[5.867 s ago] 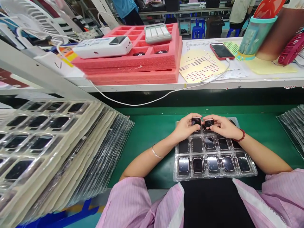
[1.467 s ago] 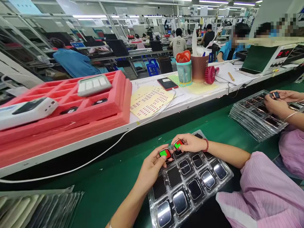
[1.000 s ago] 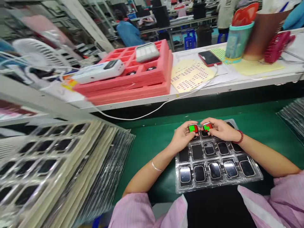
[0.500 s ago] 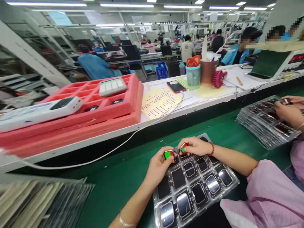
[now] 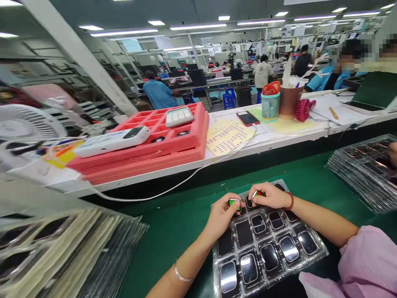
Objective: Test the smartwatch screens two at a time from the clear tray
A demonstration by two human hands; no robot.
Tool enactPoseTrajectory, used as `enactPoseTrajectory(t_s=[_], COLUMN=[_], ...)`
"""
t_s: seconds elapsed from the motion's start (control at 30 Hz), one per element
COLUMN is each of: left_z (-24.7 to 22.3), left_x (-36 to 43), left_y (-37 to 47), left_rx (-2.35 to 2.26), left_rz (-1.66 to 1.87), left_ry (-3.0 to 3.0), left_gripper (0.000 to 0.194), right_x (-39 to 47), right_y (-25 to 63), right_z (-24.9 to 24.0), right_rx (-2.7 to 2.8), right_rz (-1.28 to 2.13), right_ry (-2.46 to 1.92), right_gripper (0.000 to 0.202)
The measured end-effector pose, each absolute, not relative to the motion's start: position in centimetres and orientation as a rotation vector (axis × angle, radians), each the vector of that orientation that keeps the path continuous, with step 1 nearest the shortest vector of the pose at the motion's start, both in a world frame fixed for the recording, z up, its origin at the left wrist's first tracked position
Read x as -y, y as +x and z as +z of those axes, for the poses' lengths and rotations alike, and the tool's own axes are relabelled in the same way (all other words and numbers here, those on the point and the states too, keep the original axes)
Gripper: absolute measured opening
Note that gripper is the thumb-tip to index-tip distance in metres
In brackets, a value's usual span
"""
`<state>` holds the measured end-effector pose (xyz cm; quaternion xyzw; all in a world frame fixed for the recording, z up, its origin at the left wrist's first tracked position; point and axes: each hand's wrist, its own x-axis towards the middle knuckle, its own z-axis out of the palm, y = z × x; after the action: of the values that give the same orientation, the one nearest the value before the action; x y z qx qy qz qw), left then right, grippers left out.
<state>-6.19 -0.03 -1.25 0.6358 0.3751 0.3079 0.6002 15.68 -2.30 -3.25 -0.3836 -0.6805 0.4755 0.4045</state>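
My left hand [image 5: 221, 214] pinches a small rounded smartwatch screen [image 5: 235, 202] showing bright green. To its right, my right hand [image 5: 269, 196] is closed on a second smartwatch screen [image 5: 257, 194], with green and red showing and a silvery edge. Both hands are over the far rows of a clear plastic tray [image 5: 271, 282]. Dark, glossy watch screens [image 5: 249, 267] sit in many of its pockets. A dark pocket without a visible framed screen [image 5: 244, 234] lies near my left hand. My fingers partly cover both held pieces.
Stacked trays [image 5: 77, 252] stand at the left, and another stack [image 5: 359, 174] at the right beside another person's hand [image 5: 393, 154]. A white cable [image 5: 161, 196] hangs along the shelf, which carries red foam trays [image 5: 198, 142], a phone [image 5: 247, 118] and cups [image 5: 270, 106].
The view has swung left and up, so things appear shifted right. Both hands keep their screens; these are tilted more, showing less of their coloured faces.
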Motion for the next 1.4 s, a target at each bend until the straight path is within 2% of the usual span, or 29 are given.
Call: enactPoseTrajectory(t_s=[0.33, 0.6, 0.9, 1.13, 1.3, 1.4], left_z=[-1.6, -2.2, -2.3, -2.2, -2.6, -2.6], left_x=[-0.2, -0.4, -0.4, -0.4, -0.3, -0.3], left_y=[-6.2, -5.9, -6.1, -6.1, -6.0, -6.0], left_rx=[-0.773, -0.746, -0.748, -0.726, -0.728, -0.736], left_rz=[0.751, 0.807, 0.797, 0.804, 0.796, 0.796], left_ry=[1.414, 1.316, 1.354, 1.367, 1.357, 1.361], left_gripper=[0.030, 0.033, 0.039, 0.040, 0.040, 0.041], right_x=[2.3, 2.3, 2.2, 2.0, 1.9, 1.9], right_y=[15.8, 16.1, 16.2, 16.2, 16.2, 16.2], right_z=[-3.1, -3.3, -3.4, -3.5, -3.4, -3.3], right_rx=[1.709, 1.644, 1.712, 1.692, 1.687, 1.666], right_rz=[1.229, 1.274, 1.190, 1.283, 1.232, 1.269], right_ry=[-1.016, -0.986, -1.010, -1.024, -1.059, -1.064], right_gripper=[0.015, 0.037, 0.029, 0.041, 0.026, 0.027])
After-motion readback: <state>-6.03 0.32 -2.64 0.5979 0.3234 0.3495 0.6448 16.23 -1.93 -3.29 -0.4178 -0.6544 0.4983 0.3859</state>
